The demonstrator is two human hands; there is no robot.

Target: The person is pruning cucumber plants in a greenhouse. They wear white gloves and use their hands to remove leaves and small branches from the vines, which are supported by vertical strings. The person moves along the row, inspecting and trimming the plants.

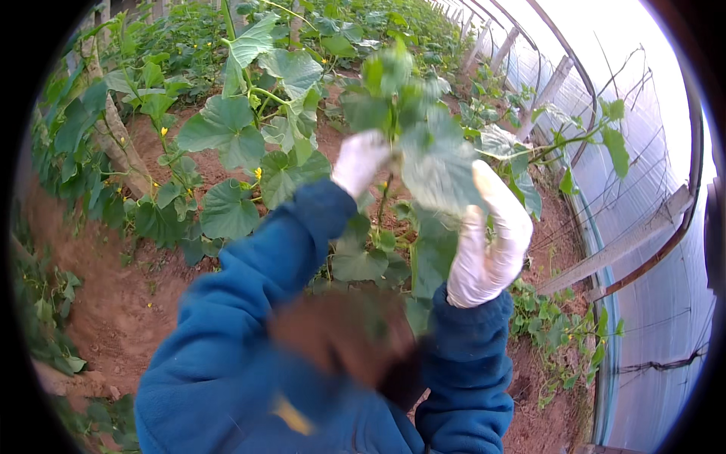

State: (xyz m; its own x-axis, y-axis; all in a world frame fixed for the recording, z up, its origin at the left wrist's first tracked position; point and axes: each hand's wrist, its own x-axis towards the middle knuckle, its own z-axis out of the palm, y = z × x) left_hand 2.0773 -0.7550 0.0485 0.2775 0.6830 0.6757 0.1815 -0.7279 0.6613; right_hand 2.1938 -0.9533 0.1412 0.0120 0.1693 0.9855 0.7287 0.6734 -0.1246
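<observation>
My left hand (361,162), in a white glove, is closed at the stem (392,122) of a leafy vine in front of me; motion blurs the fingers and the vine's top. My right hand (494,244), gloved in white too, is raised on the vine's right side. Its thumb and fingers are spread, and the fingertips are at the edge of a large broad leaf (434,164). Whether they touch the leaf I cannot tell. Below the left hand the lower stem (385,196) runs down among more leaves (360,264).
Another tall vine (227,127) with yellow flowers stands to the left, near a slanting post (122,144). On the right, plastic sheeting (652,340) is backed by curved ribs and concrete-like posts (624,238). A leafy shoot (573,139) juts out there. Reddish soil (125,289) lies between rows.
</observation>
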